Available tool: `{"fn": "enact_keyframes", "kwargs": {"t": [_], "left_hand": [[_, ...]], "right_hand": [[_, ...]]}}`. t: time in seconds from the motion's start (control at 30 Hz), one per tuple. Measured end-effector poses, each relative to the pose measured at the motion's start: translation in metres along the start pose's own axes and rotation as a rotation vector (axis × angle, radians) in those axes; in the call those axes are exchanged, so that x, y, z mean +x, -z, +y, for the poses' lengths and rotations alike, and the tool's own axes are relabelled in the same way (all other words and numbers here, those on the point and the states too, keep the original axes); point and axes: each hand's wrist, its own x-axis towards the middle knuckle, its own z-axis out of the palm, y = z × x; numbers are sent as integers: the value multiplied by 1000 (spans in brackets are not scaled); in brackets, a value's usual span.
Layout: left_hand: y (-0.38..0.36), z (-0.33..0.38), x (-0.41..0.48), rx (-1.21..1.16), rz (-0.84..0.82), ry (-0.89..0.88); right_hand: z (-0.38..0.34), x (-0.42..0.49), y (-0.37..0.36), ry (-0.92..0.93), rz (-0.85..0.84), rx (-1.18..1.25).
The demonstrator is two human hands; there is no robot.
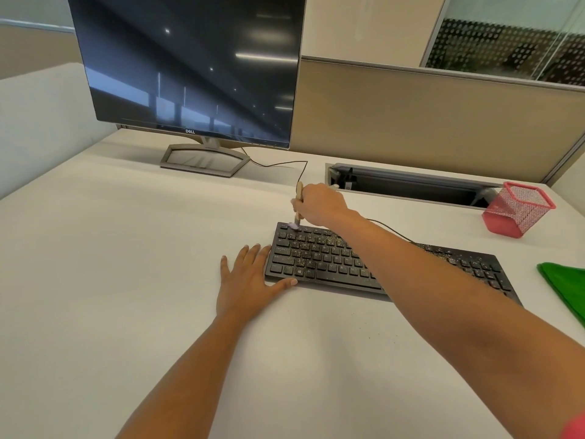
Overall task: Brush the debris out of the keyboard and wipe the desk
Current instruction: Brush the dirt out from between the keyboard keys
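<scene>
A black keyboard (319,259) lies on the white desk (126,264), its keys speckled with fine debris. My right hand (321,204) grips a small wooden-handled brush (298,201), held nearly upright, with the pale bristles touching the keyboard's far left corner. My left hand (250,277) lies flat on the desk with straight fingers, thumb and fingertips against the keyboard's left end. A green cloth (566,286) lies at the right edge of the desk, partly cut off by the frame.
A dark monitor (190,68) on a silver stand sits at the back left. A red mesh pen holder (517,209) stands at the back right, beside an open cable slot (411,185). The keyboard's cable runs toward the monitor. A few specks lie on the desk.
</scene>
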Motion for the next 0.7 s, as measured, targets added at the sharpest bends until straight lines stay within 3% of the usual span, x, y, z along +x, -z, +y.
{"fn": "enact_keyframes", "kwargs": {"t": [0.13,0.27,0.37,0.57,0.7], "left_hand": [[1,1,0,-2,-6,1],[1,1,0,1,-8,4],[1,1,0,8,-10,3],[0,0,0,2,-9,5],[0,1,0,7,-10,6]], "right_hand": [[-2,1,7,-4,69,-84],[-6,5,1,0,26,195],[-7,3,-6,0,-42,259],[-4,-2,2,27,21,-52],[-7,0,4,25,75,18]]}}
